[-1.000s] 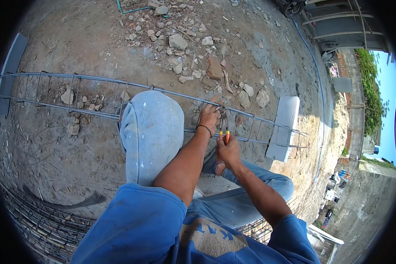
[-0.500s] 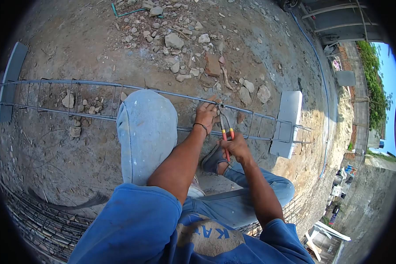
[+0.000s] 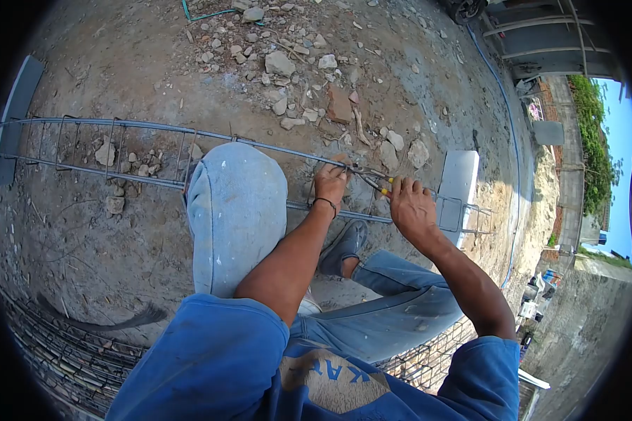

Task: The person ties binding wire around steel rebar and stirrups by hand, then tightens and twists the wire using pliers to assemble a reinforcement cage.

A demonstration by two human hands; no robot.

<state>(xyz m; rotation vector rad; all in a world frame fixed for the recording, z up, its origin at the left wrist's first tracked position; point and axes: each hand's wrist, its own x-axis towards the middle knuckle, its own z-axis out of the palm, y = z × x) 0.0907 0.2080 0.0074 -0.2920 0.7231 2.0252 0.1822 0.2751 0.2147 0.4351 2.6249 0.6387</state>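
A long narrow rebar cage (image 3: 147, 125), with thin stirrups between its bars, stretches across the view. My left hand (image 3: 330, 184) is closed at the cage's upper bar, its fingers curled round a joint there; the fingertips are partly hidden. In my right hand (image 3: 412, 207) are pincers (image 3: 373, 178) with red and yellow handles, gripped from above. The pincers lie slanted, jaws at the joint on the upper bar, right beside my left fingers. Any tie wire in the jaws is too small to make out.
A pale block (image 3: 459, 184) supports the cage's right end, and a grey block (image 3: 15, 119) its left. Stones and a brick piece (image 3: 339, 104) lie beyond the cage. More rebar (image 3: 70, 365) is stacked at lower left. A blue hose (image 3: 505, 105) runs along the right.
My right hand has swung up and to the right, turning the pincers from nearly upright to slanted. My left hand stays at the same joint, its fingers more curled.
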